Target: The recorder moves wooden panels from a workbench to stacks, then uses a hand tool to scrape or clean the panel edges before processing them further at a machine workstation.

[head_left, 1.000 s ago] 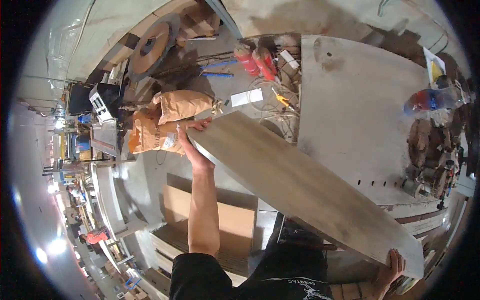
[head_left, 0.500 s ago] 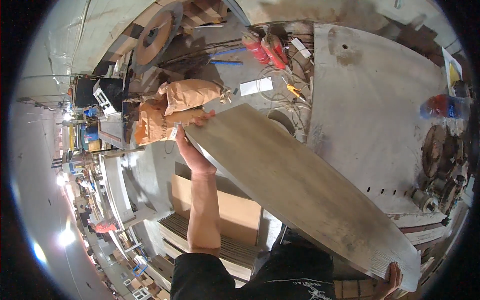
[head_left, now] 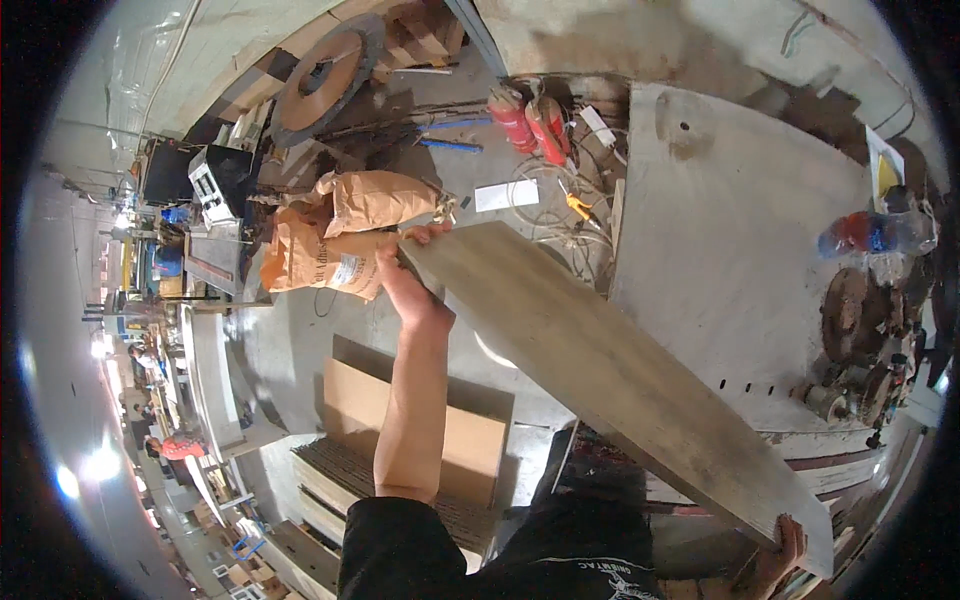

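Observation:
A long, flat grey-brown board (head_left: 610, 370) slants across the middle of the picture, from upper left to lower right. My left hand (head_left: 408, 275) grips its far-left end, with the fingers wrapped around the edge. At the near-right end my right hand (head_left: 788, 545) is closed around the board's lower edge, partly hidden by it. The board is held up in the air, its broad face turned upward and tilted.
Brown paper sacks (head_left: 375, 200) lie on the floor beyond my left hand. A stack of panels (head_left: 400, 480) stands below my left forearm. To the right is a large grey machine table (head_left: 730, 250); red fire extinguishers (head_left: 545, 130) and a coiled hose (head_left: 590, 205) are behind.
The board has tilted more steeply and its broad face now looks narrower. Its left end and my left hand have shifted slightly right. Both hands keep their grip.

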Motion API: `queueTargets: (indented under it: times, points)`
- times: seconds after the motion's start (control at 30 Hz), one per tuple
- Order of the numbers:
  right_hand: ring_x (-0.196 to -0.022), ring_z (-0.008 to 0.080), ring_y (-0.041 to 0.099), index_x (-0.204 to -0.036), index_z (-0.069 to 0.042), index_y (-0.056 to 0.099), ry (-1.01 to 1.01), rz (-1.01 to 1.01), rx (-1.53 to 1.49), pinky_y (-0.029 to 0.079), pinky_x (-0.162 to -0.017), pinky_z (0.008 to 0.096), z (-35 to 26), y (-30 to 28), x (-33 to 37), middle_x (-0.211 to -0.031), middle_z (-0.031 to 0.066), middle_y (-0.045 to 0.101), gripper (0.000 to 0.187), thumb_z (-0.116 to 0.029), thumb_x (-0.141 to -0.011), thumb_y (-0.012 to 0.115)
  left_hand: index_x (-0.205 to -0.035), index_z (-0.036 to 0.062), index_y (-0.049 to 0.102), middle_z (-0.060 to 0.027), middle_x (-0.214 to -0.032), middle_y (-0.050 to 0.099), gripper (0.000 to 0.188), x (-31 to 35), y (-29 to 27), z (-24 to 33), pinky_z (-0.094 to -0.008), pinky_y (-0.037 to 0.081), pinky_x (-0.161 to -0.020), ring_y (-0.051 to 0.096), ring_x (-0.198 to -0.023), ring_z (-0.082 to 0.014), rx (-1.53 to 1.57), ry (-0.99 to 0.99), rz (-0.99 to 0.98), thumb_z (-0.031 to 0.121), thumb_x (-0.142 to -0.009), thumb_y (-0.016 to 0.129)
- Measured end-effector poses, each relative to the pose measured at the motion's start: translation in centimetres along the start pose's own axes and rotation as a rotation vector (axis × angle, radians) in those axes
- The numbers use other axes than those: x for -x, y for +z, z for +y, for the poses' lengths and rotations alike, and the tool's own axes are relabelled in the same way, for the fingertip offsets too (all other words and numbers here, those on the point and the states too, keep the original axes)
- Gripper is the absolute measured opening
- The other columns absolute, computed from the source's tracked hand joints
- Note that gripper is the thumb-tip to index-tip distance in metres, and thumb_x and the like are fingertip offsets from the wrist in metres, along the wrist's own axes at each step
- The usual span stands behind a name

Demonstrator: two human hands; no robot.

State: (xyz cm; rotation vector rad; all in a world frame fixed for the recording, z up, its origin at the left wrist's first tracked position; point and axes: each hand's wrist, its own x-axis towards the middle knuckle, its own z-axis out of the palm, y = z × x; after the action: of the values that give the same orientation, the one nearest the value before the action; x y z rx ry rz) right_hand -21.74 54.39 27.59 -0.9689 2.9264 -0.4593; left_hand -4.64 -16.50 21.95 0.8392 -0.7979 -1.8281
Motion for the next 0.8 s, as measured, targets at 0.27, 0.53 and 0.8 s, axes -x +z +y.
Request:
queueTargets:
  times: [0.27, 0.53, 0.8]
  points:
    - [-0.07, 0.0364, 0.065, -0.085, -0.006, 0.07, 0.054, 0.041, 0.039, 0.05, -0.064, 0.0429, -0.6, -0.1, -2.2, -0.08, 0.0135, 0.068, 0.023, -0.005, -0.062, 0.076, -0.086, 0.0076, 0.057, -0.0119, -0.104, 0.062, 0.044, -0.5, 2.4, 0.7, -0.0414, 0.044, -0.096, 0.056, -0.1, -0.028, 0.068, -0.139, 0.048, 0.049, -0.097, 0.045]
    - [-0.069, 0.0347, 0.069, -0.086, -0.005, 0.075, 0.151, 0.016, -0.045, 0.053, -0.064, 0.042, -4.5, -1.9, -4.6, -0.076, 0.0163, 0.07, 0.027, -0.007, -0.059, 0.079, -0.088, 0.0161, 0.056, -0.0018, -0.097, 0.06, 0.034, -2.2, 3.5, 0.7, -0.0439, 0.041, -0.089, 0.054, -0.095, -0.0204, -0.098, -0.153, 0.09, 0.048, -0.096, 0.047]
    - [-0.065, 0.0357, 0.068, -0.089, -0.004, 0.077, 0.171, 0.04, -0.037, 0.051, -0.062, 0.0396, -5.6, -3.0, -5.1, -0.073, 0.0178, 0.069, 0.028, -0.017, -0.065, 0.081, -0.111, 0.0156, 0.061, -0.0029, -0.114, 0.061, 0.045, -2.5, 3.8, 0.2, -0.0501, 0.042, -0.097, 0.054, -0.11, -0.0207, -0.195, -0.193, 0.089, 0.056, -0.096, 0.048]
